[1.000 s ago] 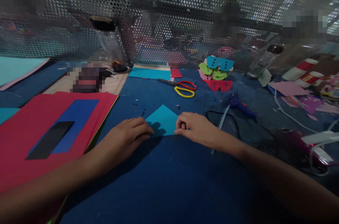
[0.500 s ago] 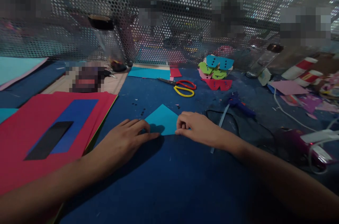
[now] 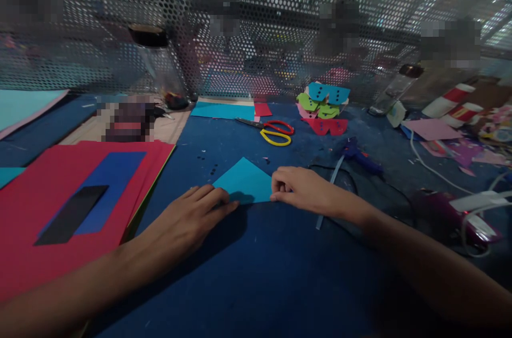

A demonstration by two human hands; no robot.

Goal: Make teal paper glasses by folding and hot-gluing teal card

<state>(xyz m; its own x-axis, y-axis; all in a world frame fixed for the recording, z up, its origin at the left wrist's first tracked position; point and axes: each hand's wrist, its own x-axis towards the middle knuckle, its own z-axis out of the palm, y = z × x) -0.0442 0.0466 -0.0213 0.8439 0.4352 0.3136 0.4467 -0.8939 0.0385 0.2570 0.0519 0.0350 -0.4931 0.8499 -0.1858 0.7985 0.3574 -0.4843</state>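
A blue piece of paper (image 3: pixel 246 180), folded into a triangle, lies on the dark blue table with its point facing away from me. At its left corner, my left hand (image 3: pixel 200 210) has its fingers bent together on the paper, thumb along the near edge. My right hand (image 3: pixel 298 188) is closed on the right corner, fingers curled and thumb tip against the edge. Both hands hide the corners they hold. Beyond the paper lie scissors (image 3: pixel 276 133) with red and yellow handles. Small black dots (image 3: pixel 214 169) are scattered near its left side.
Red sheets (image 3: pixel 132 167) with blue and black strips lie at left. A glue gun (image 3: pixel 360 157) with its cord is right of my right hand. Paper cut-outs (image 3: pixel 328 94), a glass jar (image 3: pixel 162 77) and a perforated metal screen (image 3: pixel 280 23) stand at the back.
My hands are slightly farther apart along the folded edge, the left one shifted left and the right one a little right. More of the blue paper shows between them.
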